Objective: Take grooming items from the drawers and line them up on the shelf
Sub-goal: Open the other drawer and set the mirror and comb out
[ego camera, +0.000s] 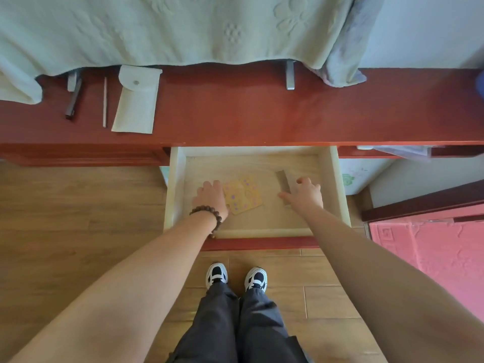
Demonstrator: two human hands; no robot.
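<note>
A pale wooden drawer [332,179] is pulled out from under the red-brown shelf [262,113]. Inside lies a yellow card with purple dots [245,196] and a small dark flat bar [283,179]. My left hand [210,196] rests in the drawer, its fingers at the card's left edge. My right hand [305,195] is spread over the dark bar's near end, touching it; no grip shows. On the shelf at the left lie a dark slim tool [73,102], a thin stick [105,102] and a white snap pouch [137,99].
A pale green cloth [183,30] hangs over the shelf's back edge, with metal brackets [290,74] below it. A pink mat [432,247] lies on the wooden floor at the right. My feet stand just before the drawer front [259,243].
</note>
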